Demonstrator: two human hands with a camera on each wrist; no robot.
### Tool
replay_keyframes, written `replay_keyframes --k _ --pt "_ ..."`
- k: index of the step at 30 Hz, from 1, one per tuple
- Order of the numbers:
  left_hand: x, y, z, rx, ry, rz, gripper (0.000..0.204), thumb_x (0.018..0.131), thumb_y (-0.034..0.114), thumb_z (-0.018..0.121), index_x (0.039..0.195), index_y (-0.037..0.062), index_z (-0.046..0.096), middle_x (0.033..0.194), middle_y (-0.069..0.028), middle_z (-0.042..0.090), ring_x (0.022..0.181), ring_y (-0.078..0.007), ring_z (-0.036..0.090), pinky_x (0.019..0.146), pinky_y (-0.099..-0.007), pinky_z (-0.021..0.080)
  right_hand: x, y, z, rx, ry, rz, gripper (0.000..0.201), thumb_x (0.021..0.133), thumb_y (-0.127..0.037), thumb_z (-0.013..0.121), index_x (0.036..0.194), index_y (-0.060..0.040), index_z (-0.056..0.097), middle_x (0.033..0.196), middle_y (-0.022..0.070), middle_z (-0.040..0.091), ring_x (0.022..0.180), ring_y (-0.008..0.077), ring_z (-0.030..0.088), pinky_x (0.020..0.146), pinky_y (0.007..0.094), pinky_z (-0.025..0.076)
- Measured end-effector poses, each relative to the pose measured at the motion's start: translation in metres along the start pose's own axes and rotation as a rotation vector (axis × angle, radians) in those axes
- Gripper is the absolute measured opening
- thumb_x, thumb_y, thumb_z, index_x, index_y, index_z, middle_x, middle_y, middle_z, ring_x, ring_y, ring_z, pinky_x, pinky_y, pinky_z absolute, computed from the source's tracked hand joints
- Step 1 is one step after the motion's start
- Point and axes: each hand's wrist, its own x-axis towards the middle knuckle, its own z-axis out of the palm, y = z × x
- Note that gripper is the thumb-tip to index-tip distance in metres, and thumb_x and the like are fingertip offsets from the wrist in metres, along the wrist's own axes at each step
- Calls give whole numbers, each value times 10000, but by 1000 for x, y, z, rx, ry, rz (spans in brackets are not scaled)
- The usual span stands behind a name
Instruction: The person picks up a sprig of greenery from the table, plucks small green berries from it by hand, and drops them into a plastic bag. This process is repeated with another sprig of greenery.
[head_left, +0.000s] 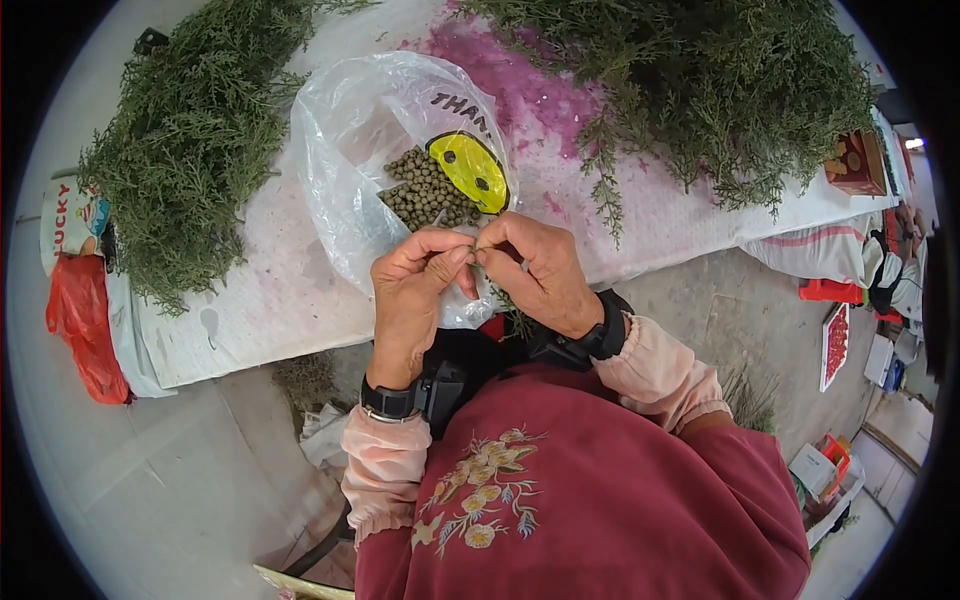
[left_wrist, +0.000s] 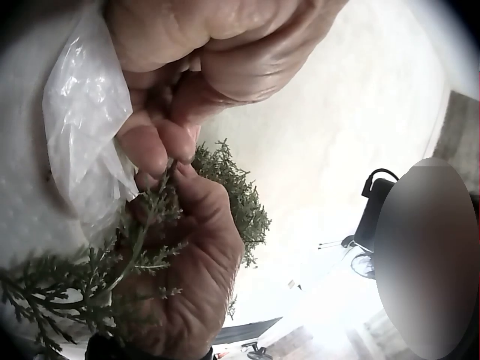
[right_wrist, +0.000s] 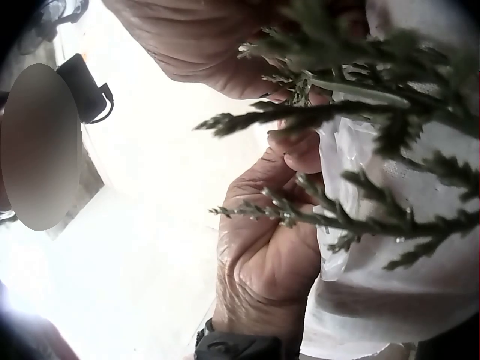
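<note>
Both hands meet at the near side of a clear plastic bag (head_left: 335, 170) printed with a yellow smiling face. The right hand (head_left: 548, 270) holds a green conifer sprig (left_wrist: 135, 251), its stem lying along the palm in the left wrist view. At the sprig's end, thumb and fingertips of the left hand (head_left: 408, 290) pinch close against the right fingertips. The small part between the fingertips is mostly hidden. Leafy side shoots of the sprig cross in front of the hands in the right wrist view. Inside the bag lies a heap of small round greenish-brown cones (head_left: 425, 190).
A pile of conifer branches (head_left: 200, 140) covers the table's left side, and a larger pile (head_left: 690, 80) its back right. The white table (head_left: 240, 325) has purple stains. A red plastic bag (head_left: 85, 325) hangs off the left edge. White sacks (head_left: 815, 250) stand at right.
</note>
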Motion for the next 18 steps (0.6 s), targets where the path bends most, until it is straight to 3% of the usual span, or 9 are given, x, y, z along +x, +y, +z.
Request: replay_keyframes --k 15,18 --pt "1 -2 -1 51 -26 18 122 855 41 586 940 -37 624 730 -73 594 602 -147 555 560 -284 482 -1 -2 3 4 49 16 27 840 -28 586 832 -5 574 710 22 558 624 57 489 549 207 400" --pt "0 -3 0 17 6 11 129 861 47 581 952 -31 625 693 -63 584 601 -148 553 570 -281 479 -1 -1 -2 128 -43 118 43 857 -41 586 871 -1 581 758 7 576 668 44 501 582 197 414"
